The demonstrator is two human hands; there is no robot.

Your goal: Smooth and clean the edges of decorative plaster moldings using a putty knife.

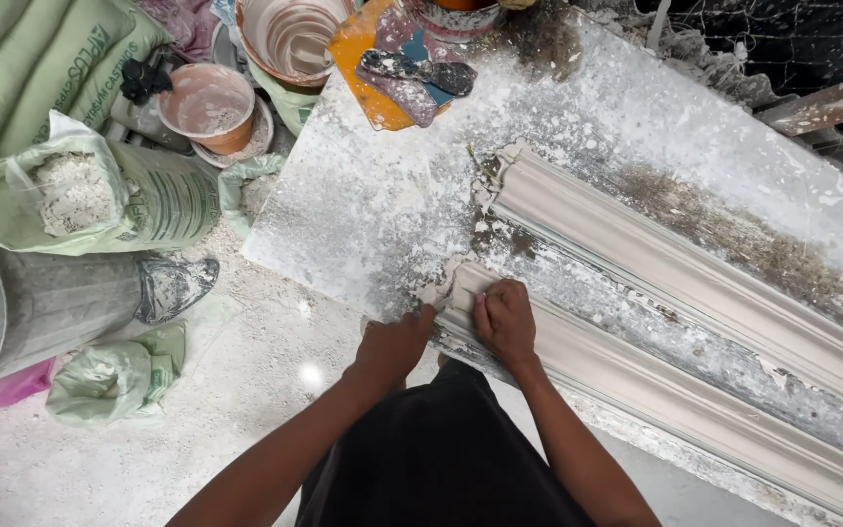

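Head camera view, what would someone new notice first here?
Two long pale plaster mouldings run diagonally across the white-dusted work slab, and both hands, left hand and right hand, press on the near end of the lower one. To the left, an open sack of white powder sits among plaster-crusted bowls.

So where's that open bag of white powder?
The open bag of white powder sits at the left, beside the metal bucket and below the orange bowl.

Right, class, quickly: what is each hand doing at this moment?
Left hand: curled shut at the near end of the plaster moulding; anything in its grip cannot be told.
Right hand: pressed flat on the same moulding, holding nothing.
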